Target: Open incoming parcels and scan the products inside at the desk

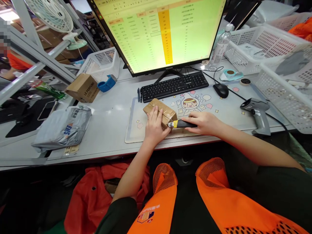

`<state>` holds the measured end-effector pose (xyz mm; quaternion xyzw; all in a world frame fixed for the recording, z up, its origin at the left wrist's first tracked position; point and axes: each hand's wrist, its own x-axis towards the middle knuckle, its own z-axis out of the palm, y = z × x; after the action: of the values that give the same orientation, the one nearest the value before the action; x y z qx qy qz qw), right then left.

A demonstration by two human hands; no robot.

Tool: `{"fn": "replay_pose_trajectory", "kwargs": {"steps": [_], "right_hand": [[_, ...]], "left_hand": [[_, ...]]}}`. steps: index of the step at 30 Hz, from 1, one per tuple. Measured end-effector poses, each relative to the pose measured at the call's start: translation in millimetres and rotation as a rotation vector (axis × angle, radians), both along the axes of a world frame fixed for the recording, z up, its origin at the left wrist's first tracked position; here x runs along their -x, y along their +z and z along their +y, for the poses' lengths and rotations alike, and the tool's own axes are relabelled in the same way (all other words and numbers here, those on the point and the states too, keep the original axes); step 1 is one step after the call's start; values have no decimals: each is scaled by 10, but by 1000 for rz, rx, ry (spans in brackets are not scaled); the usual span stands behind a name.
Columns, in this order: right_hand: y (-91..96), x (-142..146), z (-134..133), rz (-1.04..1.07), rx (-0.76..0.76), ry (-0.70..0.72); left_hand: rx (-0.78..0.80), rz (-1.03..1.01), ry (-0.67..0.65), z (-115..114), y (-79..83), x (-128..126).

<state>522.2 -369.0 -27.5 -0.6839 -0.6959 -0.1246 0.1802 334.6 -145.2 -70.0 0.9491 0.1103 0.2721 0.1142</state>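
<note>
A small brown cardboard box (168, 110), with shiny tape across it, lies on the printed desk mat (136, 130). My left hand (156, 128) presses on the box, fingers stretched over its top and the thumb along its near side. In my right hand (201, 123) is a utility knife (184, 123) with a black and yellow handle. Its metal tip touches or nearly touches the right end of the box, close to my left thumb; I cannot tell if the blade is in the tape.
Behind the mat stand a keyboard (174, 86) and a monitor (168, 39). A mouse (221, 90), a barcode scanner (258, 113) and white baskets (287, 94) are on the right. To the left are a grey parcel bag (63, 126), a perfume carton (84, 87) and a blue tape dispenser (106, 84).
</note>
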Motion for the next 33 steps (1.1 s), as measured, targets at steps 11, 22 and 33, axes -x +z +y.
{"fn": "replay_pose_trajectory", "kwargs": {"steps": [11, 22, 33], "right_hand": [[-59, -122, -15, 11, 22, -150], [-450, -531, -951, 364, -83, -626], [-696, -75, -923, 450, -274, -417]], "left_hand": [[-17, -12, 3, -20, 4, -27], [220, 32, -172, 482, 227, 579], [25, 267, -148, 326, 561, 363]]}}
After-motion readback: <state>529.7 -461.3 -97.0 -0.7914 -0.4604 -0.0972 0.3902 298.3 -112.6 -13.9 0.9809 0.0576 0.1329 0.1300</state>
